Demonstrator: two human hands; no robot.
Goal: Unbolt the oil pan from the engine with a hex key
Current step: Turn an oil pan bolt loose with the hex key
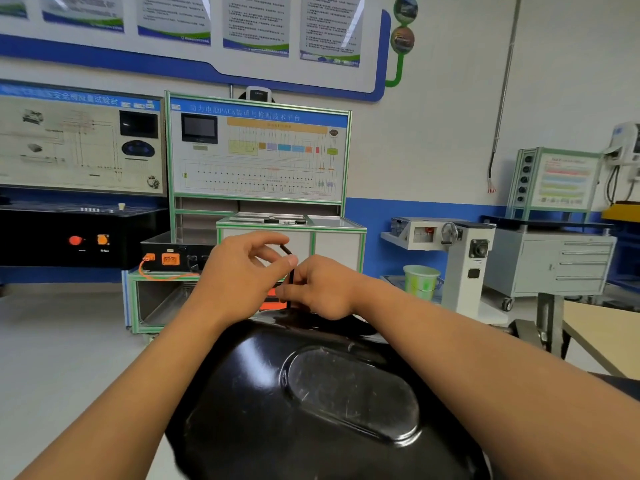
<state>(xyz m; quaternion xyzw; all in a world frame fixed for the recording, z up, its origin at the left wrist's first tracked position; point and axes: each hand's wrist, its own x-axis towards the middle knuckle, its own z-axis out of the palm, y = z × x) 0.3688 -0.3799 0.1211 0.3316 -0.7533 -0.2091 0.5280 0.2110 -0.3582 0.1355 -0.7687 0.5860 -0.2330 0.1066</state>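
Hex key seated at the oil pan's far rim, mid-frame.
My left hand (242, 268) pinches the hex key (290, 271) top, right hand (323, 289) closed round its shaft; black oil pan (311, 393) fills the lower frame. If I tilt it, I'd expect slipping, rounding the unseen bolt.

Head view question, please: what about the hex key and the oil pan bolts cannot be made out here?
- Hex key tip and the bolt it meets: hidden by the right hand, head view.
- Upper bend: partly covered by the left hand.
- Other bolts on the oil pan: near rim cut off by the bottom edge, far rim behind the hands.
- Engine below: hidden by the pan.
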